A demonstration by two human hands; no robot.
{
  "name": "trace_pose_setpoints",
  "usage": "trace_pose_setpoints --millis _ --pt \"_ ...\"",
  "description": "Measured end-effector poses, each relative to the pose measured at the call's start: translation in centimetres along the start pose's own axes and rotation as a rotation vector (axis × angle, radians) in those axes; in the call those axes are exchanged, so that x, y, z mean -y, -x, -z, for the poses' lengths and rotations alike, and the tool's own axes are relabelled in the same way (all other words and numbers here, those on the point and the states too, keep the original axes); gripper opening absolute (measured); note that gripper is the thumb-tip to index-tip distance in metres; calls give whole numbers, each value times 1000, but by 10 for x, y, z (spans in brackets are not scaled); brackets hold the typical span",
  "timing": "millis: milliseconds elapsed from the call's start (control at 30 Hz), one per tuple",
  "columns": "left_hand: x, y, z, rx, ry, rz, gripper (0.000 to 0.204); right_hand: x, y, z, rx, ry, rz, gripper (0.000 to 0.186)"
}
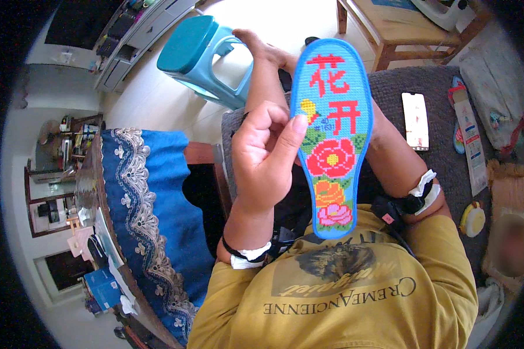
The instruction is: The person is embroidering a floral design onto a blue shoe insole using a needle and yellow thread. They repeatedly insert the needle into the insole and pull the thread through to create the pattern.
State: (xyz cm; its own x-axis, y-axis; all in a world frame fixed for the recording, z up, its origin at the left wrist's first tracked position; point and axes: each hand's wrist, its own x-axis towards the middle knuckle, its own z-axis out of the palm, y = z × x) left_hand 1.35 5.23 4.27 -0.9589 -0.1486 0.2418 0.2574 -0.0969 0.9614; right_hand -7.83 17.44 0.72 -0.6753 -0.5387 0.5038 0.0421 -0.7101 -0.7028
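A blue-edged embroidered insole [333, 139] is held up in front of my chest, its wide end away from me. Red stitched characters, red, orange and pink flowers and green leaves cover its face. My left hand [265, 160] pinches the insole's left edge, thumb on the front and curled fingers partly behind it. From the right, my right forearm [399, 157] reaches up behind the insole. That hand is almost wholly hidden by the insole, so its fingers do not show. Dark straps with white padding wrap both my arms near the elbows.
A teal plastic stool [195, 49] stands ahead on the left, near my bare foot. Left of me is a table with a blue lace-trimmed cloth [157, 232]. On the grey sofa [384, 87] to my right lie a white phone-shaped object [415, 121] and a round yellow-and-white case [473, 219].
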Motion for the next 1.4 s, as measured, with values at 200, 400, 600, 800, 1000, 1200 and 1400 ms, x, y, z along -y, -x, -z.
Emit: trace_pose_setpoints --millis 200,400,600,800,1000,1200,1400 --pt "6 1 6 -40 38 94 12 8 -1 8 20 464 -36 42" --pt "11 3 14 -39 -11 95 12 3 1 11 18 394 -106 39" --pt "22 -3 29 -205 -134 76 6 -2 -6 11 -464 612 -91 13" --pt "27 2 36 -325 -154 69 10 -3 -2 -14 -57 1243 541 11" --pt "28 3 36 -274 -223 92 10 -17 -4 -12 31 1319 412 13" --pt "31 4 42 -248 -204 120 9 -14 -3 -10 77 1338 358 15" --pt "32 -7 33 -405 -277 128 11 -7 -2 -28 4 1019 434 16"
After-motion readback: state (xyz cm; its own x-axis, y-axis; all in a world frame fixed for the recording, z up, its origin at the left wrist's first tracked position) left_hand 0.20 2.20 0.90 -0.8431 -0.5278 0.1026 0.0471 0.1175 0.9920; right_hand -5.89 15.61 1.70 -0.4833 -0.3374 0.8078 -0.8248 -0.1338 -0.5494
